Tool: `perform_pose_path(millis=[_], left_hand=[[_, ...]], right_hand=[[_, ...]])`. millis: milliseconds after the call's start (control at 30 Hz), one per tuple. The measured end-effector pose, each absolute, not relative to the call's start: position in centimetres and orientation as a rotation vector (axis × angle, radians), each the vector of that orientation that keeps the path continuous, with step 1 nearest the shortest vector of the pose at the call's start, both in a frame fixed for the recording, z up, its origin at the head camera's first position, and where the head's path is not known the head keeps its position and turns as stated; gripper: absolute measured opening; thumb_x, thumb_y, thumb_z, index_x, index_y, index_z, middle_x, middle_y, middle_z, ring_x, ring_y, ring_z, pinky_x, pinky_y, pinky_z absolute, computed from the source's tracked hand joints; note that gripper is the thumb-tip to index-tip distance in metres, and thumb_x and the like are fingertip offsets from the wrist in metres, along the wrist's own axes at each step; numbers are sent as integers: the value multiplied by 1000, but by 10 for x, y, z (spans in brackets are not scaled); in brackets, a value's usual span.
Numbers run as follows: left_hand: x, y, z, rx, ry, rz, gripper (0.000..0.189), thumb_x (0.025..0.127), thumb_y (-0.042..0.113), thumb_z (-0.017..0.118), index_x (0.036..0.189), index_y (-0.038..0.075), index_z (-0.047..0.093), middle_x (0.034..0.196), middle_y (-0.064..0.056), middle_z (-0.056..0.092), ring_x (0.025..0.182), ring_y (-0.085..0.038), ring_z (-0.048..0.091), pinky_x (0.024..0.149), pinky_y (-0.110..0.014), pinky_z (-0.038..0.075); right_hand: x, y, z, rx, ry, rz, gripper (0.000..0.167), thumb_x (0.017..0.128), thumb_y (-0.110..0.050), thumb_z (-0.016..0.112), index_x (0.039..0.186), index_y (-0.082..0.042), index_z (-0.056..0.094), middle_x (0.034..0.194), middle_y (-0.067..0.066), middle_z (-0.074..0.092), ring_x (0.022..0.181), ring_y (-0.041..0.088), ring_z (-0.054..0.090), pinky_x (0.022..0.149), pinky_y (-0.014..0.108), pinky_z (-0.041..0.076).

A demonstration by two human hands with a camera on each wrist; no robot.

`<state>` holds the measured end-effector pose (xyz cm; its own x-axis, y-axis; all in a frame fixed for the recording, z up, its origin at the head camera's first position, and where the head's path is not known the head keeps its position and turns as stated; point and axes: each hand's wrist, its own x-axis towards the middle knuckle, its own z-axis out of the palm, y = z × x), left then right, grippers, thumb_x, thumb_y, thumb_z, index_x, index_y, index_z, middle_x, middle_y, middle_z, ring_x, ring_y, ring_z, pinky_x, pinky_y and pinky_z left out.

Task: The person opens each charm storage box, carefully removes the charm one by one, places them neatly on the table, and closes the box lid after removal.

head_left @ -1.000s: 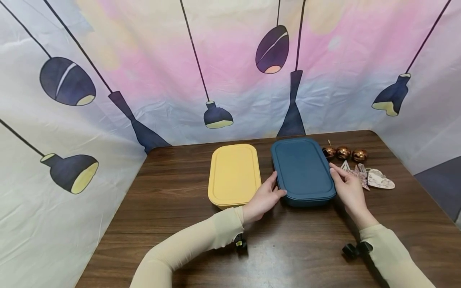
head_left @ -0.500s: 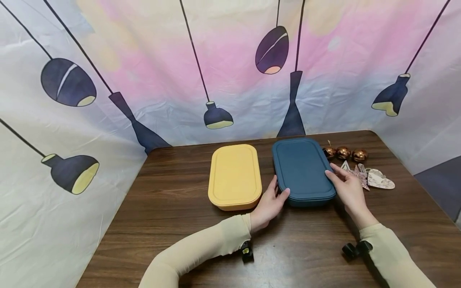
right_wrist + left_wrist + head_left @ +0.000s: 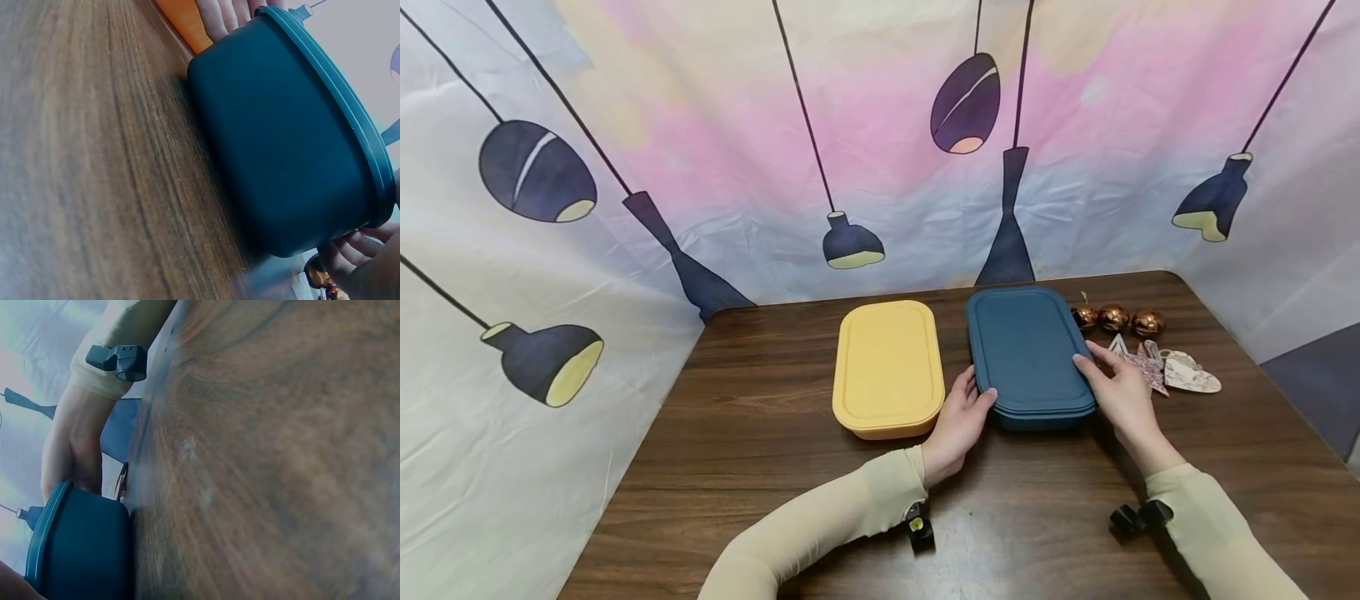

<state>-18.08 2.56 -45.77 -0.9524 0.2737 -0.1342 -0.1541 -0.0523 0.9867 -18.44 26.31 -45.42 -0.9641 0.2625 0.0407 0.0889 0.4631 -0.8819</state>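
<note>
A dark blue lidded box [image 3: 1030, 350] stands on the wooden table, with its lid on. My left hand [image 3: 957, 425] holds its near left corner, thumb on the lid's edge and fingers along the side wall. On the opposite side my right hand [image 3: 1122, 404] grips the right edge, its thumb over the lid's rim. In the right wrist view, the right fingers [image 3: 353, 250] lie under the rim against the wall of the blue box [image 3: 281, 137]. Just left of my left hand sits a yellow lidded box [image 3: 889, 367], also covered.
Right of the blue box, several shiny copper balls [image 3: 1113, 317] lie in a row. Nearer are a pinkish star ornament [image 3: 1152, 367] and a marbled heart-shaped one [image 3: 1191, 373], close to my right hand. A printed cloth [image 3: 910, 167] hangs behind the table [image 3: 722, 475].
My left hand and forearm have shifted right and slightly nearer me, uncovering the yellow box's near corner. My right thumb has slid onto the lid's edge. The blue box stays almost in place.
</note>
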Motion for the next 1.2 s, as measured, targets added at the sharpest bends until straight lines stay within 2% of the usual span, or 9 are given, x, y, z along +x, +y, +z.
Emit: perform_pose_path(millis=[100, 167, 233, 367, 467, 633, 867, 1200], left_hand=[[-178, 25, -457, 125, 1953, 2071, 68, 104, 20, 55, 160, 2, 20, 163, -21, 22, 150, -36, 21, 119, -46, 27], [-176, 24, -457, 126, 1956, 2063, 69, 104, 21, 56, 160, 2, 20, 163, -20, 23, 150, -35, 23, 118, -45, 28], [-174, 24, -457, 136, 1952, 2060, 69, 105, 22, 56, 160, 3, 20, 163, -19, 24, 150, -34, 24, 117, -45, 30], [-171, 23, -459, 175, 1962, 2038, 69, 105, 22, 56, 160, 2, 20, 164, -16, 22, 149, -33, 25, 116, -44, 31], [-169, 24, -460, 205, 1996, 2015, 65, 105, 23, 55, 158, 0, 25, 163, -16, 26, 148, -33, 28, 116, -43, 32], [-167, 22, -465, 217, 2013, 2019, 59, 106, 25, 53, 155, -2, 34, 158, -16, 36, 146, -31, 33, 116, -42, 32], [-163, 12, -467, 133, 2080, 1943, 62, 107, 37, 48, 157, 2, 32, 160, -12, 35, 147, -28, 30, 118, -46, 28], [-156, 2, -467, 44, 2066, 1961, 66, 109, 41, 42, 159, 1, 26, 163, -14, 27, 151, -29, 20, 121, -49, 18]], right_hand=[[-183, 262, -454, -270, -2532, 1546, 66, 105, -45, 50, 154, -2, 41, 144, 30, 50, 126, 42, 52, 82, 23, 43], [-181, 262, -455, -242, -2531, 1559, 65, 106, -44, 49, 154, -1, 39, 144, 31, 49, 128, 43, 51, 84, 23, 44], [-180, 263, -456, -217, -2525, 1568, 65, 106, -43, 47, 155, -1, 37, 145, 31, 47, 130, 44, 49, 90, 30, 44], [-176, 263, -459, -180, -2513, 1606, 65, 108, -43, 44, 157, -2, 32, 150, 30, 42, 132, 46, 46, 99, 52, 40], [-175, 263, -461, -173, -2504, 1641, 66, 108, -42, 42, 159, -3, 28, 153, 28, 38, 135, 46, 42, 104, 59, 35], [-176, 259, -463, -185, -2501, 1677, 68, 108, -43, 42, 160, -3, 25, 156, 26, 35, 138, 44, 38, 110, 59, 31], [-177, 247, -462, -217, -2544, 1741, 71, 108, -47, 40, 161, -4, 19, 158, 29, 29, 144, 45, 30, 114, 59, 26], [-179, 227, -460, -232, -2589, 1724, 71, 108, -47, 35, 162, -4, 18, 161, 28, 24, 147, 46, 23, 116, 61, 21]])
